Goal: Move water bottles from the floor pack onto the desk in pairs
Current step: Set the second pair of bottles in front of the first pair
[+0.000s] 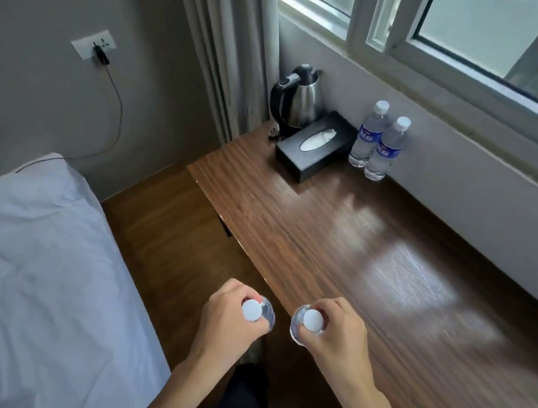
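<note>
My left hand grips a clear water bottle by the neck; only its white cap and shoulder show from above. My right hand holds a second bottle the same way. Both bottles hang upright near the front left edge of the wooden desk, the left one over the floor gap, the right one at the desk's edge. Two more bottles with blue labels stand side by side at the back of the desk by the wall. The floor pack is out of sight.
A black tissue box and a steel kettle sit in the desk's back left corner. A white bed fills the left side, with a narrow strip of wooden floor between it and the desk. A window runs above.
</note>
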### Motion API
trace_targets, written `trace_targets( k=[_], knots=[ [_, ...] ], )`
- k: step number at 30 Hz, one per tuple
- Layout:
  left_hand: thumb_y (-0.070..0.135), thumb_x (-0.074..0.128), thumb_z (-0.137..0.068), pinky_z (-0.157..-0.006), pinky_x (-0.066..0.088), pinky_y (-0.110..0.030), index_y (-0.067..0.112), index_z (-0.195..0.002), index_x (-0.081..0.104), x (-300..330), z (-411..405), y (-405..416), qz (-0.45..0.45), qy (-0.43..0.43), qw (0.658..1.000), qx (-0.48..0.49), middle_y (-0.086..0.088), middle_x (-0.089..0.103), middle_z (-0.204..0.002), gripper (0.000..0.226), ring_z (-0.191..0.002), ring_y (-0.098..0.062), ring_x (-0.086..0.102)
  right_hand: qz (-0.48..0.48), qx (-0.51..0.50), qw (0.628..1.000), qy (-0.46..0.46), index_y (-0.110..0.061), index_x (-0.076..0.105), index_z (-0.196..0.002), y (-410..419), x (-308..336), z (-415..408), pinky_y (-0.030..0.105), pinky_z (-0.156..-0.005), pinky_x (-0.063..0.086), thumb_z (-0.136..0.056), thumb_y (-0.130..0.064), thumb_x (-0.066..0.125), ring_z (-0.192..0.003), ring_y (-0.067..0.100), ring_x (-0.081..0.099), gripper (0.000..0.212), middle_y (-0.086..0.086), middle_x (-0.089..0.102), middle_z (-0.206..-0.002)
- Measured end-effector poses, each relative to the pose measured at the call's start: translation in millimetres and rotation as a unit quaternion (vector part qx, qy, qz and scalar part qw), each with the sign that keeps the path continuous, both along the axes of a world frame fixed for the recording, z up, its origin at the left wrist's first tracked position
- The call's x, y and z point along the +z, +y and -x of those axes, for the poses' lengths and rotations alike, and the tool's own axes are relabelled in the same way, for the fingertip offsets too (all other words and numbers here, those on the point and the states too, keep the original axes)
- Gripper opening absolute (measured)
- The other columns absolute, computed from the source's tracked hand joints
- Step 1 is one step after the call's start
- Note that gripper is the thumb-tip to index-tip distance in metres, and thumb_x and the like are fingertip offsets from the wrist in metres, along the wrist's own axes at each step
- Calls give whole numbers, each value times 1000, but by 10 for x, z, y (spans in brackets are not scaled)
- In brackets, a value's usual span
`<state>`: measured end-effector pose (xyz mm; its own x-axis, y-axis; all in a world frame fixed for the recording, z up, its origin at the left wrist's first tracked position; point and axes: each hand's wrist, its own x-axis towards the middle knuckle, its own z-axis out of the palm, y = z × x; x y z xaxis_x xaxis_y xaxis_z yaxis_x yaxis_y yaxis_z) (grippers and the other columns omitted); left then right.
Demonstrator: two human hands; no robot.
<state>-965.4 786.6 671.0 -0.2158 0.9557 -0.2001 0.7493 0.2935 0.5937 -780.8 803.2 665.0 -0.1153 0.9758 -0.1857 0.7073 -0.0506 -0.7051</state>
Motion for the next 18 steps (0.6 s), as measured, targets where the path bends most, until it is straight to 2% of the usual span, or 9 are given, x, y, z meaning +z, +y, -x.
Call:
trace_targets(
  k=[2,9,12,16,18],
  knots=[
    [27,87,-65,-57,42,-3,22,-94,67,-2,157,256,1,4,999,-36,13,59,-94,36,-76,-4,59,4,-32,999,-3,-30,61,-83,142,-16,169,11,-56,41,-72,-28,79,-75,1,54,22,-14,54,-85],
    [26,86,-67,-63,42,-3,20,-99,68,-47,533,1159,-7,12,991,-133,10,60,-100,37,-85,-7,60,17,-146,989,-11,-31,57,-78,681,3,672,10,-55,35,-72,-29,77,-73,3,53,21,-12,54,-83],
    [24,85,-67,-64,46,-9,18,-96,69,-97,604,1485,-5,15,986,-165,6,61,-99,34,-85,-10,60,15,-182,983,-8,-25,62,-83,901,-11,796,11,-57,35,-73,-27,76,-75,7,54,17,-8,57,-87],
    [18,84,-64,-64,49,-17,17,-91,69,-158,635,1856,10,12,983,-185,6,57,-96,31,-84,-11,60,8,-207,978,-15,-22,64,-83,1182,-65,909,22,-62,46,-74,-28,73,-77,10,54,15,-7,57,-90],
    [17,84,-63,-66,52,-22,17,-88,69,-202,638,2005,17,17,981,-192,6,57,-96,29,-85,-13,60,6,-215,976,-11,-21,64,-84,1296,-99,952,19,-61,45,-74,-29,73,-78,9,54,17,-7,56,-91]
  ],
)
